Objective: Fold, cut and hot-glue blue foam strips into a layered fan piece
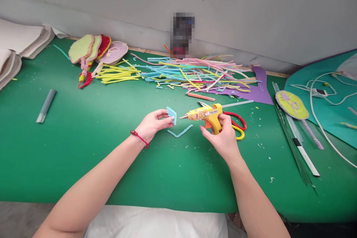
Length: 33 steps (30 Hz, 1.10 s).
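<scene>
Between the fingertips of my left hand (157, 122) is a small piece made of blue pipe cleaners (172, 114), bent into nested angles side by side. My right hand (223, 135) grips a yellow hot glue gun (205, 113) by its handle; a clear glue stick (238, 103) sticks out of its back. The gun's metal nozzle points left, a short gap from the blue piece. One bent blue pipe cleaner (180, 132) lies on the green table just below. Scissors (239, 124) with red and yellow handles lie partly hidden behind the gun and my right hand.
A heap of coloured pipe cleaners (192, 70) lies along the wall, partly over purple sheet (264, 93). Fan-shaped pieces (80, 48) are stacked at back left. A grey tube (46, 106) lies left. Green wires (291, 145), a yellow oval piece (291, 104) and a white cable (314, 111) are right.
</scene>
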### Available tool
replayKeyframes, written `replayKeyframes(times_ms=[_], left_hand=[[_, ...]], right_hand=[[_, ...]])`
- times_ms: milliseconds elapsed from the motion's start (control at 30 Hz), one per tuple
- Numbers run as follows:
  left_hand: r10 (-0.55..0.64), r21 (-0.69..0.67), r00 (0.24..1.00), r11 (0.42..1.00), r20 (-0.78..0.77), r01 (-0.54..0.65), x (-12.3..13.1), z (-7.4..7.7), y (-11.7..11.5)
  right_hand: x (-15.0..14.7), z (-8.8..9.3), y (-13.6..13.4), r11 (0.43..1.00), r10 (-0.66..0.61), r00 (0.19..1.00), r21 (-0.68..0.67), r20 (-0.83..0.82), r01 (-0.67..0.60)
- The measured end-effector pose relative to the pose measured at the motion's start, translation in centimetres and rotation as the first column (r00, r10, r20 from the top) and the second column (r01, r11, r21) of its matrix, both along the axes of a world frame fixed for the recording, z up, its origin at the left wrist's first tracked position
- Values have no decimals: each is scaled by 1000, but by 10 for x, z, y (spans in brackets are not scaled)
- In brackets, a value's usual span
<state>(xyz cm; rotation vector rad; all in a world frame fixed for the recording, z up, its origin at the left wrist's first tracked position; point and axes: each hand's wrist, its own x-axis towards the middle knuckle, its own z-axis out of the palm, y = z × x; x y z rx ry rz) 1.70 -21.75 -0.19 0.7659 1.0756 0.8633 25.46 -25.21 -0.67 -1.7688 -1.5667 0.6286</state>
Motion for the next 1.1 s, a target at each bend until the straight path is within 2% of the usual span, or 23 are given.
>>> replayKeyframes(times_ms=[100,233,433,800,1100], left_hand=[[-14,-53,998,998,58,17,0,3,-2],[-30,-88,998,995,52,35,-2,5,-1],[-3,-147,996,989,92,16,-1,7,-1],[-61,-86,993,994,96,70,-3,4,0],[-117,-61,990,991,85,122,-3,1,0]], right_hand=[[-1,-2,-1,999,21,1000,27,-4,-21],[0,-3,0,999,35,999,35,-6,-34],[-1,-3,0,998,51,999,48,-19,-50],[-2,-2,0,994,92,995,66,-36,-89],[-2,-2,-1,996,77,996,60,-56,-73]])
